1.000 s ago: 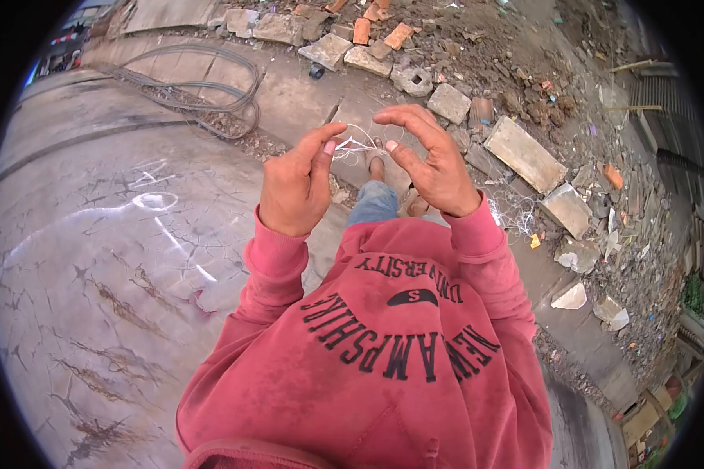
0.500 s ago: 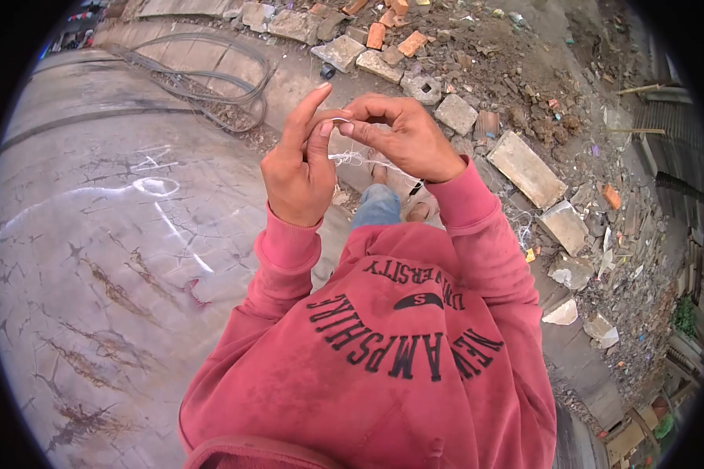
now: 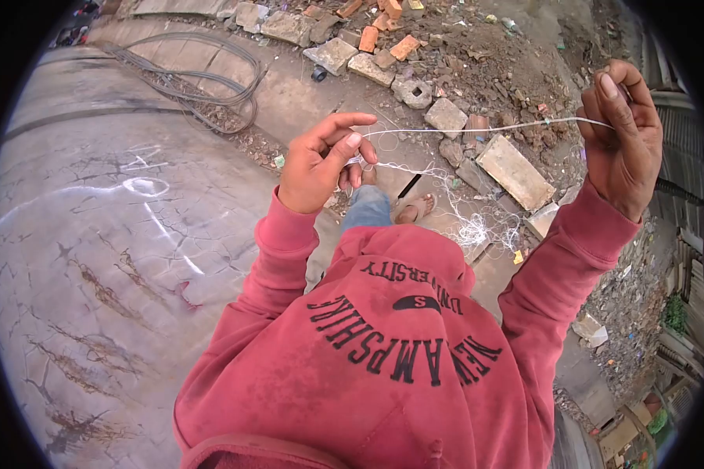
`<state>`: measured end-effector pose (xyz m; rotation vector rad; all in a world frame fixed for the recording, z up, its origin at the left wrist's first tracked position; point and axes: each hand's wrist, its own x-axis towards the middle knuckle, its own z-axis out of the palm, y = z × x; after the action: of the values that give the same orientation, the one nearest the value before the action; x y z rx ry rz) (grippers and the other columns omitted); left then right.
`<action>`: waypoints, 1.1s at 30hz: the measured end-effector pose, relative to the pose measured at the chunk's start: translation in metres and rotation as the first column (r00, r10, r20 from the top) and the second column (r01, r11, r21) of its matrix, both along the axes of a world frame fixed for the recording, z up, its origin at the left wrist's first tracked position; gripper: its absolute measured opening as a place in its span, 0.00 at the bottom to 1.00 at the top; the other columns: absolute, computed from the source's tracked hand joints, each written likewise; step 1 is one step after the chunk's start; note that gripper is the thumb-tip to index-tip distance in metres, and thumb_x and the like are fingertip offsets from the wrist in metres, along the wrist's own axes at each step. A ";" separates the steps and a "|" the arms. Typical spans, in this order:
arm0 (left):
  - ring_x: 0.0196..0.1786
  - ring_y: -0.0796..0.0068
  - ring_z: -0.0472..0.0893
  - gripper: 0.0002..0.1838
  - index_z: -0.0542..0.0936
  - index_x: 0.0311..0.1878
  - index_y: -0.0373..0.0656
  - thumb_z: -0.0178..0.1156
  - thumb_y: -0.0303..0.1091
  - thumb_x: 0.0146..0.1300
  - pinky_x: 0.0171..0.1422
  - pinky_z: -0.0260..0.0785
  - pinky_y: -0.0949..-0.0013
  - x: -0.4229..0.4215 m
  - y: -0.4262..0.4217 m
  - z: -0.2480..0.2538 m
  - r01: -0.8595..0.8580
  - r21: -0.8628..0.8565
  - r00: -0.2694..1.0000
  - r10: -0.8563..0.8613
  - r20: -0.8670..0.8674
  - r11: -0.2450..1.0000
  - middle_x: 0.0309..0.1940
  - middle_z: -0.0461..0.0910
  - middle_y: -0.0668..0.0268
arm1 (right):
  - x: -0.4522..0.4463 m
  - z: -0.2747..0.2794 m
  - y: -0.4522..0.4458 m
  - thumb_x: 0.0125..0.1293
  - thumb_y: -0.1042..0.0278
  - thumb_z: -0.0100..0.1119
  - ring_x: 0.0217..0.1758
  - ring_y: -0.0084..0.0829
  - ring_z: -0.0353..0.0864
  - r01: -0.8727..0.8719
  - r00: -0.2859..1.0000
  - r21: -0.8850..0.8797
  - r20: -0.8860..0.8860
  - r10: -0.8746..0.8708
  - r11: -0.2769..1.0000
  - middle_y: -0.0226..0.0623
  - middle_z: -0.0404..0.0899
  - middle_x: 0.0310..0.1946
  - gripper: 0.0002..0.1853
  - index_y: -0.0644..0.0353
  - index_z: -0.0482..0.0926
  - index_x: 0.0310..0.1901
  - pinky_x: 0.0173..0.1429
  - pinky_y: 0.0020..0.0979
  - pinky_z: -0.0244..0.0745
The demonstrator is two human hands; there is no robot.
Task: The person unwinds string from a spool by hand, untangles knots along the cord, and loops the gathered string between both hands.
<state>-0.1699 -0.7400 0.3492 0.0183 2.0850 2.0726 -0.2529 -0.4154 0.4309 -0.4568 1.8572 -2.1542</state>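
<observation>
A white string [image 3: 493,128] stretches nearly straight between my two hands. My left hand [image 3: 321,160] pinches one end between thumb and fingers, with more loops of string hanging under its fingertips. Up at the right, my right hand [image 3: 622,133] is raised and closed on the other part of the string. Below the stretched line, a loose tangle of white string [image 3: 474,228] trails from my left hand down towards the ground by my feet.
Grey cable coils [image 3: 238,94] lie on the concrete at the upper left. Concrete blocks [image 3: 516,170], bricks [image 3: 404,47] and rubble spread across the upper right. A grey surface with white chalk marks [image 3: 145,187] fills the left. My sandalled foot [image 3: 414,209] shows below.
My hands were together at the string; my right hand has since moved far right and up, drawing a length out. My left hand has shifted slightly right. The tangle below now shows more fully.
</observation>
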 end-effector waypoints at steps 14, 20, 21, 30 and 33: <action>0.60 0.54 0.77 0.18 0.66 0.63 0.37 0.46 0.35 0.75 0.58 0.78 0.53 -0.018 0.031 0.003 -0.231 0.531 0.958 0.094 0.271 0.815 0.60 0.72 0.53 | 0.087 -0.139 -0.137 0.62 0.63 0.67 0.43 0.34 0.78 0.460 0.887 0.277 -0.186 -0.423 0.843 0.39 0.78 0.37 0.15 0.66 0.77 0.41 0.50 0.33 0.73; 0.64 0.58 0.73 0.17 0.68 0.62 0.38 0.47 0.34 0.75 0.58 0.78 0.54 -0.021 0.038 -0.001 -0.250 0.533 0.965 0.164 0.205 0.808 0.61 0.72 0.54 | 0.086 -0.133 -0.151 0.63 0.68 0.66 0.35 0.23 0.78 0.302 0.953 0.103 -0.045 -0.299 0.948 0.35 0.82 0.32 0.10 0.66 0.79 0.37 0.42 0.26 0.73; 0.64 0.58 0.73 0.17 0.68 0.62 0.38 0.47 0.34 0.75 0.58 0.78 0.54 -0.023 0.039 -0.001 -0.252 0.536 0.965 0.167 0.203 0.806 0.61 0.72 0.54 | 0.084 -0.130 -0.150 0.64 0.69 0.66 0.33 0.21 0.78 0.289 0.950 0.016 0.122 -0.289 0.957 0.34 0.82 0.31 0.09 0.66 0.80 0.37 0.39 0.24 0.73; 0.46 0.69 0.84 0.16 0.72 0.59 0.39 0.50 0.37 0.74 0.43 0.80 0.72 -0.018 0.038 -0.001 -0.282 0.312 0.946 0.208 0.249 0.907 0.54 0.79 0.56 | 0.076 -0.123 -0.118 0.69 0.67 0.54 0.21 0.20 0.71 0.302 0.797 -0.331 0.602 -0.046 0.894 0.32 0.75 0.23 0.11 0.67 0.79 0.38 0.26 0.24 0.69; 0.36 0.80 0.82 0.14 0.75 0.55 0.38 0.50 0.36 0.74 0.30 0.71 0.81 -0.020 0.037 -0.003 -0.218 0.015 0.970 0.215 0.113 0.976 0.45 0.84 0.59 | 0.074 -0.132 -0.105 0.69 0.64 0.55 0.18 0.18 0.67 0.292 0.749 -0.461 0.655 0.099 0.838 0.31 0.73 0.21 0.12 0.67 0.78 0.39 0.23 0.23 0.65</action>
<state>-0.1899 -0.7029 0.3466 -0.3273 2.0724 2.1667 -0.1791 -0.5202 0.2992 0.3187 0.8863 -2.4497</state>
